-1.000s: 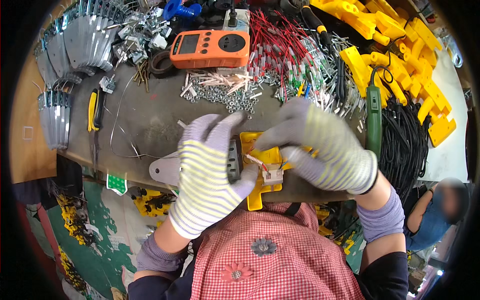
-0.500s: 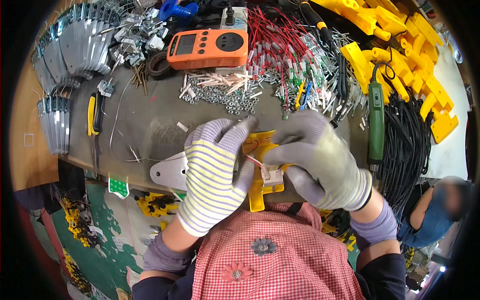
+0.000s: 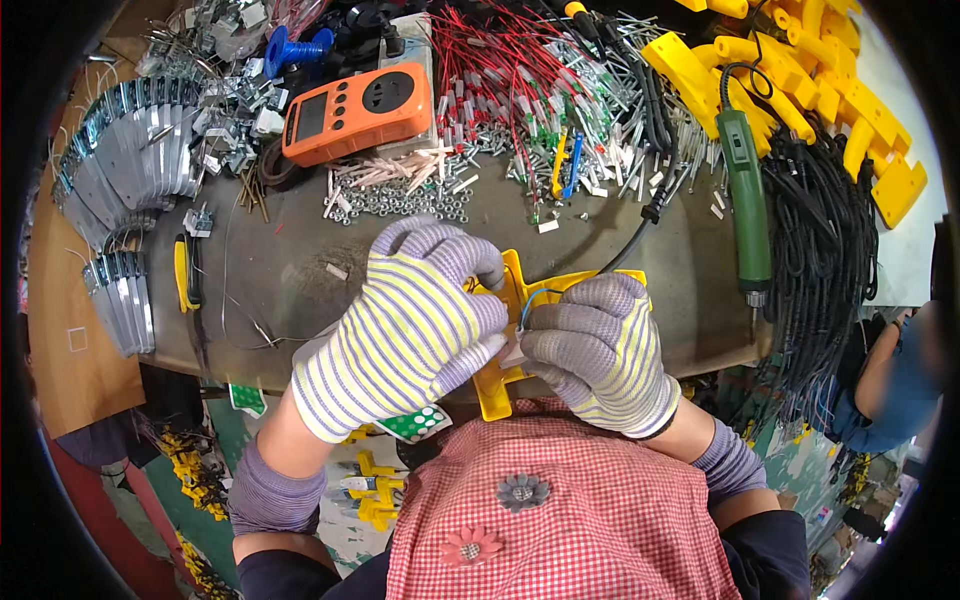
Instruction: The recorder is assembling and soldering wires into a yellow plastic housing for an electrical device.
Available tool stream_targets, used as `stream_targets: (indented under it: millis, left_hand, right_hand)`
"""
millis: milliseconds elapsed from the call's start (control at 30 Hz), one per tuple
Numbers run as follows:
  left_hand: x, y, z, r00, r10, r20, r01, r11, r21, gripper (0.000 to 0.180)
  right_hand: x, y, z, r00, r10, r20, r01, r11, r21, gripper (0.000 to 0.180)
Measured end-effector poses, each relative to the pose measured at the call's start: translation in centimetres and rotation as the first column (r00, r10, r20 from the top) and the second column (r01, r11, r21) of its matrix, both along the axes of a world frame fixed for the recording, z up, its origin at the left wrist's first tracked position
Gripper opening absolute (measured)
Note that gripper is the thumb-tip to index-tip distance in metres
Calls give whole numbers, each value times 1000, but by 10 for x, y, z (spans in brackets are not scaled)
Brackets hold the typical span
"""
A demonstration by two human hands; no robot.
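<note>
A yellow plastic housing (image 3: 495, 398) lies at the near edge of the bench, between my two gloved hands and partly covered by them. My left hand (image 3: 410, 315) is closed over its left side, the fingers curled and the thumb pointing at the housing's middle; what they grip is hidden. My right hand (image 3: 600, 355) is closed at the right side, its fingertips pinching a thin blue wire (image 3: 535, 296) over the housing. From the upper right a black cable (image 3: 630, 245) runs down to the housing's right arm. Something whitish shows between the fingertips, too small to name.
Behind my hands lie metal nuts (image 3: 400, 203), red-wired parts (image 3: 490, 90) and an orange meter (image 3: 355, 112). On the right are a green electric screwdriver (image 3: 745, 205), black cables (image 3: 815, 235) and yellow housings (image 3: 840, 100). Metal plates (image 3: 125, 150) and yellow-handled pliers (image 3: 186, 273) lie left.
My right hand has come down and turned, closing its fingers. A black cable now reaches the housing and a blue wire shows. My left hand covers more of the grey metal plate. The view has shifted.
</note>
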State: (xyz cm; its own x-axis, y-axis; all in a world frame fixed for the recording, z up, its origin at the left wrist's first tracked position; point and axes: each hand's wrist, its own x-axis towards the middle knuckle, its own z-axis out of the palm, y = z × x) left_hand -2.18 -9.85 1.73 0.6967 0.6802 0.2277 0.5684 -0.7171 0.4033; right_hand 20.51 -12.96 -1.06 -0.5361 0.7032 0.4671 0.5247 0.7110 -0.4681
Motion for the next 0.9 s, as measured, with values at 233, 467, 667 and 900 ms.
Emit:
stream_targets:
  millis: [233, 467, 667, 900]
  left_hand:
    - [7, -6, -3, 998, 20, -62, -12, 991, 131, 18]
    - [4, -12, -6, 995, 34, -95, -10, 970, 244, 21]
    - [-31, -22, 4, 987, 77, 144, -96, 987, 128, 24]
    - [-20, -18, -5, 998, 23, -54, -18, 995, 100, 25]
  right_hand:
    - [-2, 2, -4, 1000, -7, -24, 7, 1000, 1, 27]
    - [-1, 2, -6, 998, 13, -60, -13, 1000, 1, 33]
    - [30, -3, 11, 995, -102, -8, 102, 978, 182, 19]
    - [12, 12, 23, 878, -286, 384, 223, 954, 202, 34]
